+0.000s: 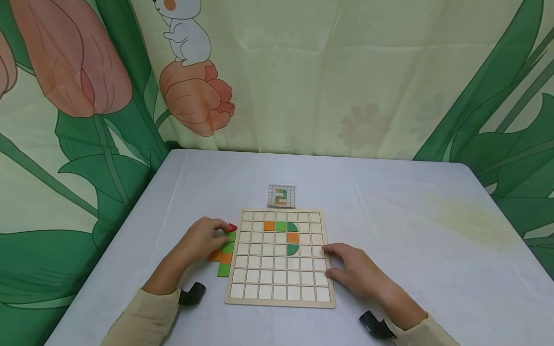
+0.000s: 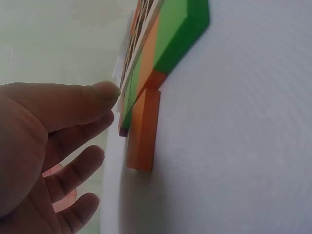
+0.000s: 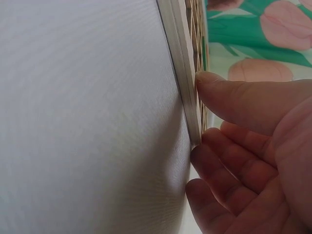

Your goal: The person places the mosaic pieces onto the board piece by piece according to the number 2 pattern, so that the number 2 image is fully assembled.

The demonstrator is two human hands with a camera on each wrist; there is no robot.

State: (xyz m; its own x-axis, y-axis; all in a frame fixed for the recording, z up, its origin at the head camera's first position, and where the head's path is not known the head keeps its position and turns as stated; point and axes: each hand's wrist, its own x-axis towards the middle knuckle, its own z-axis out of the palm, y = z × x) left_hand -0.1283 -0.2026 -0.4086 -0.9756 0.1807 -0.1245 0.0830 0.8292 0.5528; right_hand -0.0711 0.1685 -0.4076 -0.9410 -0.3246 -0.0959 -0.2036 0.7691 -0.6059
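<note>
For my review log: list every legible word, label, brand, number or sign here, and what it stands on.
"2": a figure made of coloured shapes, pictured on the small card beyond the board.
Board and loose tiles: no lettering seen.
Black wrist devices: any marking is too small to read.

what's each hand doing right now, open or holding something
Left hand: fingertips at a green tile; cannot tell whether it is pinched.
Right hand: open, thumb and index fingertips on the board's right edge.
</note>
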